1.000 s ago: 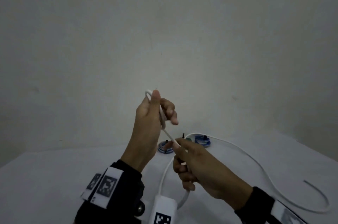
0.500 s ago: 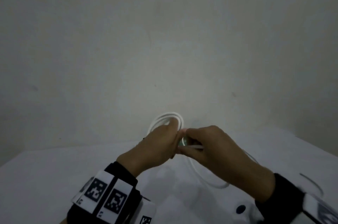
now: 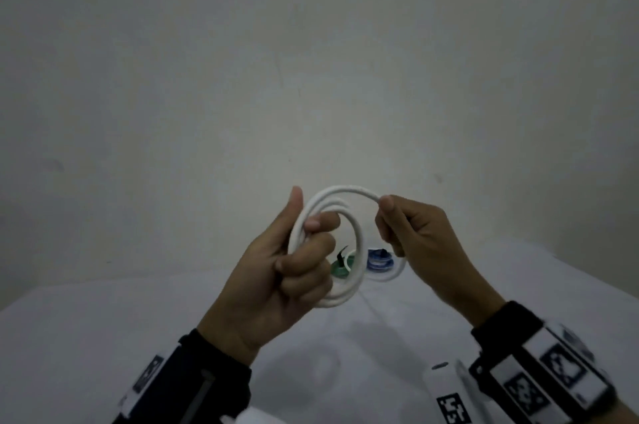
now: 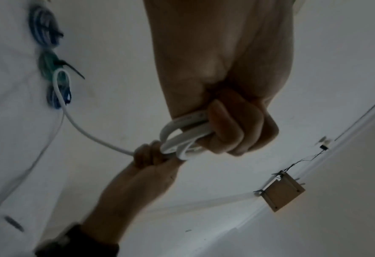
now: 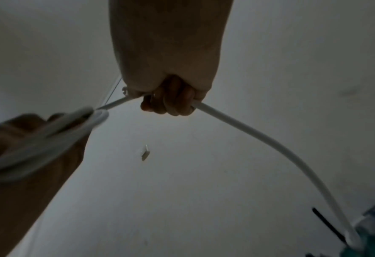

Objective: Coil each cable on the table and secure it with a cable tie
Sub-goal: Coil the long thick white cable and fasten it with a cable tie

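A white cable (image 3: pixel 347 197) is wound into several loops held up above the table. My left hand (image 3: pixel 294 261) grips the left side of the coil (image 4: pixel 182 137), thumb up, fingers curled through the loops. My right hand (image 3: pixel 411 233) holds the cable's free run at the top right of the coil, fingers curled round it (image 5: pixel 171 102). From the right hand the white cable (image 5: pixel 270 139) hangs down in a curve toward the table. Part of the coil is hidden inside the left fist.
On the white table (image 3: pixel 103 320) behind the hands lie a coiled green cable (image 3: pixel 340 269) with a black tie sticking up and a coiled blue cable (image 3: pixel 378 259). Another blue coil (image 4: pixel 58 93) shows in the left wrist view. A pale wall rises behind.
The hands have drawn apart and risen. The coil now stands open toward me with more loops, and the right hand has slid along the cable to the coil's upper right.
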